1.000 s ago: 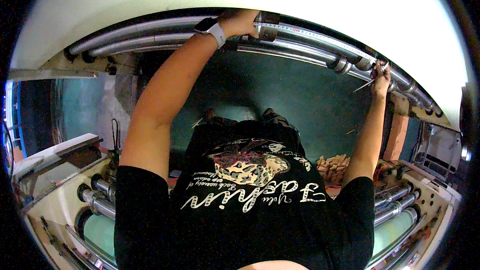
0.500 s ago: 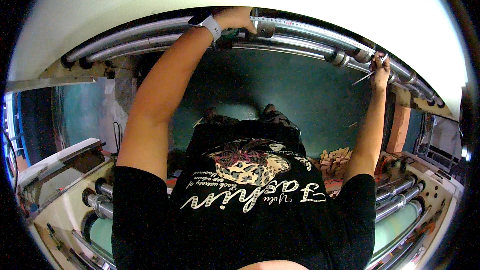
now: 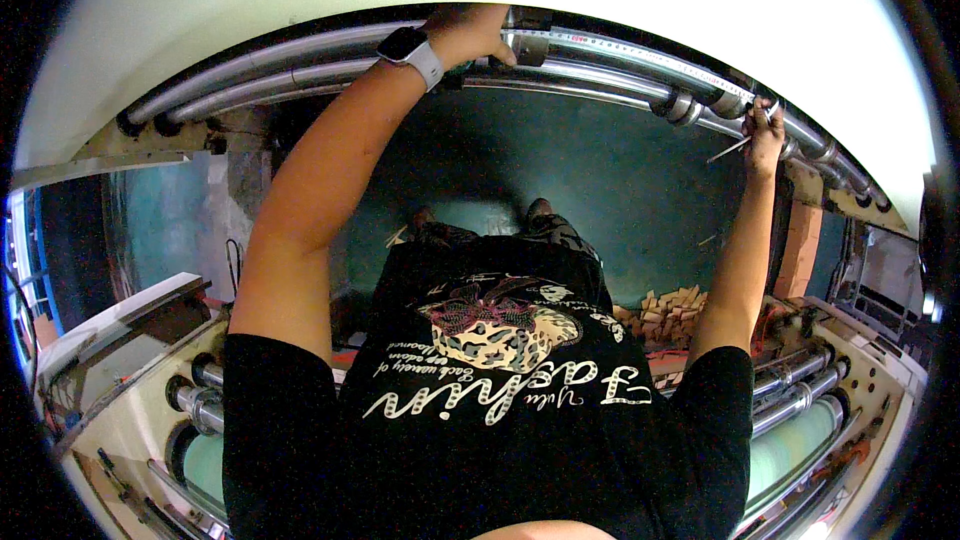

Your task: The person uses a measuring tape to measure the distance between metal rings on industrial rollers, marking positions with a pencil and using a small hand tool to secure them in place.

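A factory floor: long steel rollers (image 3: 600,75) span a large machine, more rollers (image 3: 800,395) sit in cream machine frames (image 3: 120,420) either side, and wooden blocks (image 3: 670,305) lie heaped on the dark floor (image 3: 600,180).

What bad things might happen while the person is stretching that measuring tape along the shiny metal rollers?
The tape measure is pulled long between the left hand and the right hand; if one end slips, it may snap back at fingers. The right hand also holds a thin pointed tool that might scratch the metal roller. Both arms reach far out, so the person may lose balance.
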Demonstrator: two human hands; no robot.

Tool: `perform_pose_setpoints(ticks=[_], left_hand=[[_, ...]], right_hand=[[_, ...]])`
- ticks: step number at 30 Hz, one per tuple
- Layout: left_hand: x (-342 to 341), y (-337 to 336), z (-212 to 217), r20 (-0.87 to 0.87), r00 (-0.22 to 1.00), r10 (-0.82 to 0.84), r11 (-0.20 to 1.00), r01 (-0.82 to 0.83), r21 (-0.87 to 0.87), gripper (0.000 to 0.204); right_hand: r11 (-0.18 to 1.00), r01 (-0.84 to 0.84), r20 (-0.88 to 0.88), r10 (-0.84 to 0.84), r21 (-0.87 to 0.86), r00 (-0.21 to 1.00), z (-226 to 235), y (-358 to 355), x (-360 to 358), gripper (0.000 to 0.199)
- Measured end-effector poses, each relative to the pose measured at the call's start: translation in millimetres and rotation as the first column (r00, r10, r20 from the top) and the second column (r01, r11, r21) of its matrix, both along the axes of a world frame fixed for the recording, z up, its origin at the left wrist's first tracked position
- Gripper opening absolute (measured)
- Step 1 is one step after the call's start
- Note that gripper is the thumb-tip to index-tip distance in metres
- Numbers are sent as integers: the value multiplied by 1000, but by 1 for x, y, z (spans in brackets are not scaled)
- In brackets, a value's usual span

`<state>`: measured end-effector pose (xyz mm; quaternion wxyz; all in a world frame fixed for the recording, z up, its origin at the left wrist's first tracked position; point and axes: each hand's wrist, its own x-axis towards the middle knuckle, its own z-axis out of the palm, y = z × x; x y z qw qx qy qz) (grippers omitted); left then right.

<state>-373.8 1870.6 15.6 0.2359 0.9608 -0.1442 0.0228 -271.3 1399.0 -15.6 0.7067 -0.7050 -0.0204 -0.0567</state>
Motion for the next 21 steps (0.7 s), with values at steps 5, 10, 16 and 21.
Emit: perform_pose_setpoints(ticks=[5, 10, 16, 21], left_hand=[[4, 5, -9, 51, 999, -17, 1000, 18, -18, 92], [3, 1, -9, 44, 999, 7, 1000, -7, 0, 90], [2, 2, -11, 77, 997, 13, 1000, -14, 18, 86], [-4, 0, -2, 13, 999, 44, 999, -44, 4, 80]], right_hand=[[1000, -28, 11, 28, 11, 1000, -5, -5, 8, 5], [1000, 7, -15, -7, 7, 1000, -3, -3, 6, 6], [1000, -5, -19, 5, 3, 1000, 3, 1, 3, 6], [1000, -20, -7, 20, -22, 1000, -2, -3, 7, 6]])
